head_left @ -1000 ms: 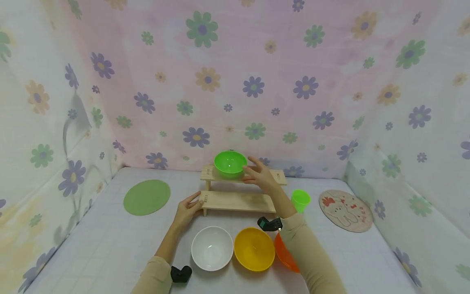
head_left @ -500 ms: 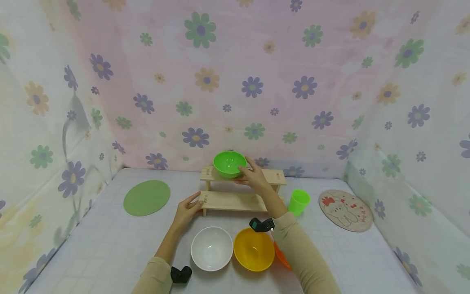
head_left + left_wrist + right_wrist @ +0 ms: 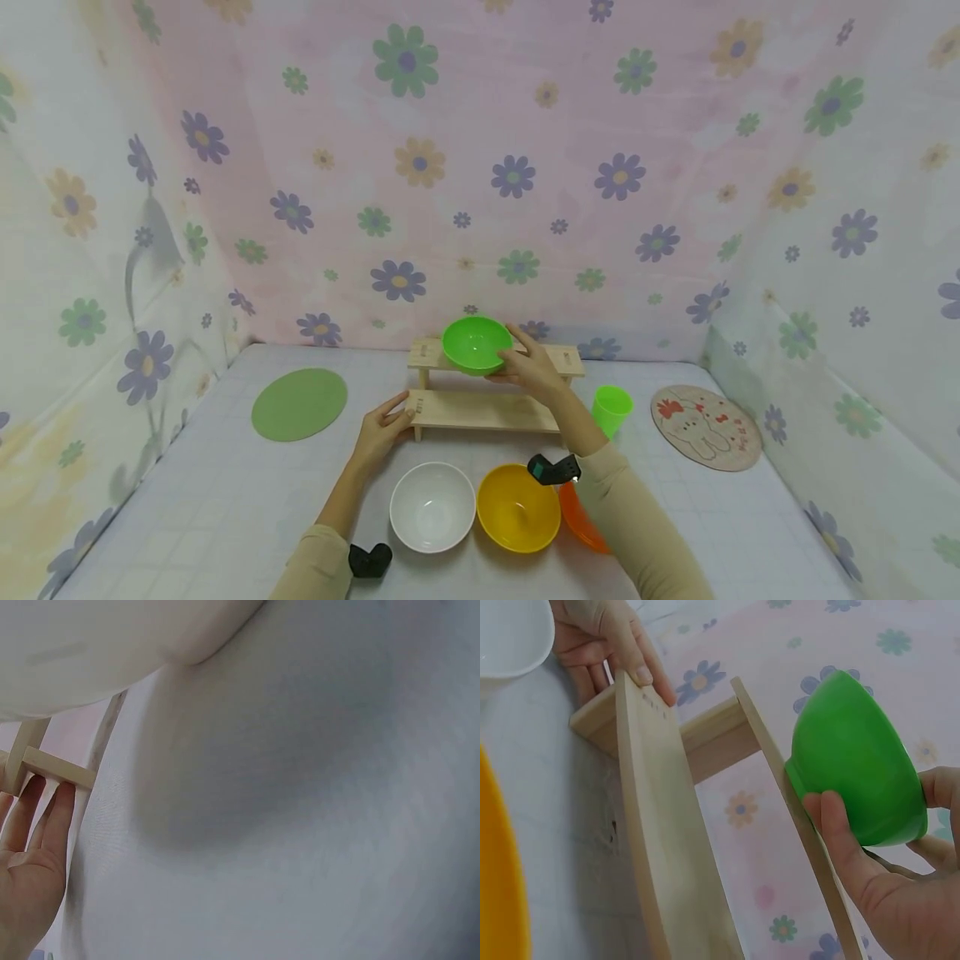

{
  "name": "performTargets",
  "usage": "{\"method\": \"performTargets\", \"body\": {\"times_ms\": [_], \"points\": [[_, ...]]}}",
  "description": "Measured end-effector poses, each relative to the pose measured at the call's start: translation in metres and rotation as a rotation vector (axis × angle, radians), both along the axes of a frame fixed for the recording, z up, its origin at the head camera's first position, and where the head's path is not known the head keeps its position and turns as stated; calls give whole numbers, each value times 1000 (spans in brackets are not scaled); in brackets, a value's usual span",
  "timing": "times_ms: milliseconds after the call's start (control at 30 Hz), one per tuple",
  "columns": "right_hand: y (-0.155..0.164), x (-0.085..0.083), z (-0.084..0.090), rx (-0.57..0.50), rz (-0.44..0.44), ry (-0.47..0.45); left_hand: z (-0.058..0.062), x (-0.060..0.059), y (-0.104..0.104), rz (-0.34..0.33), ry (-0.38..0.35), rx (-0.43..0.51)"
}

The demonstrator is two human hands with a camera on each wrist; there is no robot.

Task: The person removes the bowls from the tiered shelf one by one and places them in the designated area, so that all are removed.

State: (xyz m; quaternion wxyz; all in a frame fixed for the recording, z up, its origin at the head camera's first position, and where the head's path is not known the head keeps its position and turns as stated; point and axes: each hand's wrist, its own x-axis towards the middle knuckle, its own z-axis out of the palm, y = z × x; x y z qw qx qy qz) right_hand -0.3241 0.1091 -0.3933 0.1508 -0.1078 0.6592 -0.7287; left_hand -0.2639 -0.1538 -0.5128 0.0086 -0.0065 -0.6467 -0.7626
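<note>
My right hand (image 3: 532, 368) holds a bright green bowl (image 3: 477, 343) by its right side, thumb and fingers spread about the rim and wall. In the right wrist view the bowl's foot is right at the edge of the upper step of a two-tier wooden shelf (image 3: 667, 810). At the left end of the lower step, my left hand (image 3: 381, 433) grips the board, thumb and fingers around its corner. The left wrist view shows those fingertips (image 3: 64, 791) against the wood.
A white bowl (image 3: 432, 508), a yellow bowl (image 3: 519, 510) and an orange bowl (image 3: 581, 521) line up in front of the shelf; my right forearm partly covers the orange one. Right of the shelf stands a green cup (image 3: 613, 404). A green mat (image 3: 300, 405) and a rabbit-print mat (image 3: 705, 429) lie at either side.
My right hand has closed onto the green bowl's side, then shifted it slightly right and towards me. My left hand stays on the shelf's end.
</note>
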Motion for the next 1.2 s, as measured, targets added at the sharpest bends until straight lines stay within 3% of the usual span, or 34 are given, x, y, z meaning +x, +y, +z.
{"method": "performTargets", "body": {"times_ms": [500, 733, 1200], "points": [[52, 25, 0, 90, 32, 55, 2, -2, -1, -5, 3, 6], [77, 41, 2, 118, 103, 86, 0, -2, -1, 2, 6, 6], [142, 83, -17, 189, 88, 87, -1, 0, -1, 0, 13, -13]]}}
